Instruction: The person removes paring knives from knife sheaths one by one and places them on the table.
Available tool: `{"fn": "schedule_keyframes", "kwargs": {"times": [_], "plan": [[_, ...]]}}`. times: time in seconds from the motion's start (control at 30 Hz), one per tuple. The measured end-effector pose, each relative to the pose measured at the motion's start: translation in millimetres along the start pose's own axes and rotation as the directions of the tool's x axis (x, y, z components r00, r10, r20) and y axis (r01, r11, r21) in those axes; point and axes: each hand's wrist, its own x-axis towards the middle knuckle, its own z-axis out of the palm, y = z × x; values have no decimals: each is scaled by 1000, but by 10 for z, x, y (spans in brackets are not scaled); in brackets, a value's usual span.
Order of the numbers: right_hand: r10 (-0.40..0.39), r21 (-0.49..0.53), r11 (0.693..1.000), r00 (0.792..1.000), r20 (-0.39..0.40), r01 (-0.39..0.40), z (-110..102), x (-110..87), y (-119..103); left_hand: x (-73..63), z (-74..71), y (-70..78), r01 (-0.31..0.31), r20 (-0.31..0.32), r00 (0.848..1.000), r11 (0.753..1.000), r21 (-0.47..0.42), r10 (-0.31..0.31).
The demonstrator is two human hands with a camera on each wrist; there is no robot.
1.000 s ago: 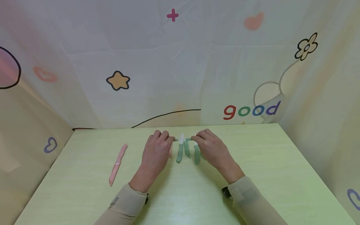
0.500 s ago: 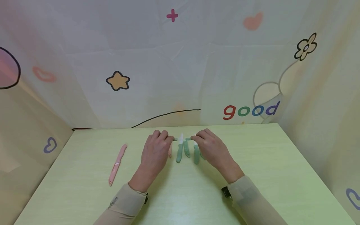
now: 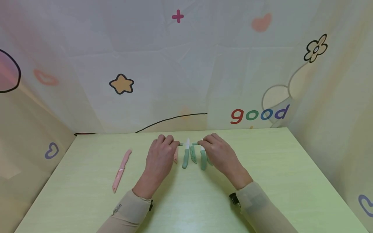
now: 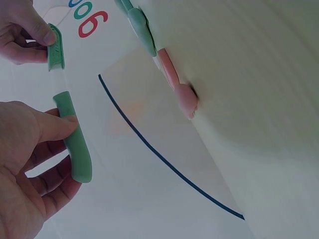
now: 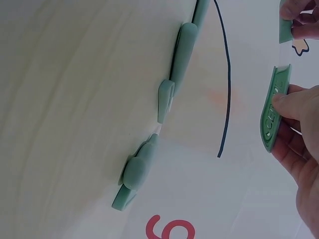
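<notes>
My left hand point(image 3: 161, 153) pinches the green handle point(image 4: 77, 144) of a small knife between thumb and fingers. Opposite it, my right hand point(image 3: 220, 153) holds a green knife sheath point(image 5: 275, 107) with the thumb on its lettered side. Both are held up above the table. A short stretch of whitish blade point(image 4: 58, 79) shows between handle and sheath; whether its tip is inside the sheath is hard to tell. Below lie a green knife point(image 3: 185, 158) with its white blade bare, a green sheath point(image 3: 193, 154), and a second green knife point(image 3: 203, 160) partly behind my right hand.
A pink knife point(image 3: 126, 158) with a pink sheath point(image 3: 118, 181) over its blade lies at the left of the pale green table point(image 3: 186, 207). Another pink piece point(image 3: 175, 156) is partly hidden by my left hand. A patterned curtain point(image 3: 163, 106) stands behind the table.
</notes>
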Motion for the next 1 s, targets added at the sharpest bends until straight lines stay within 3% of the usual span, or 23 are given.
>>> {"fn": "schedule_keyframes", "kwargs": {"times": [1.0], "plan": [[39,-8,999,999,4,-39,-20,-17,65,6,-3,-58,35,-23,999,999,10,-35]]}}
